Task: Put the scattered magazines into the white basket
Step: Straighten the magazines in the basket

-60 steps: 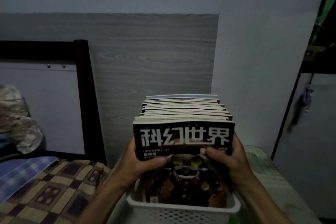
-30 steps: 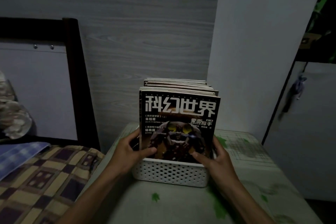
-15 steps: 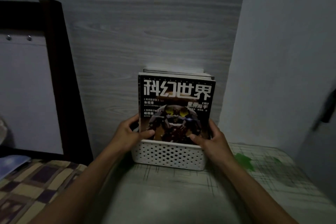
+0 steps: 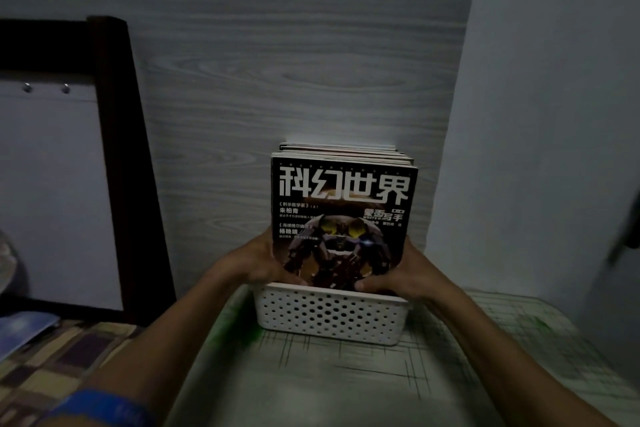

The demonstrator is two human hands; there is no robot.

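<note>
Magazines (image 4: 343,211): dark-covered stack, upright, packed in the white basket (image 4: 329,315), a perforated plastic one at the table's far edge.

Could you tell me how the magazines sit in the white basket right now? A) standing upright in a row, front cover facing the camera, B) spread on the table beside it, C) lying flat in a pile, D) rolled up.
A: the magazines stand upright in the white basket, top edges lined up behind the front cover, with the left hand and right hand gripping their sides.
</note>
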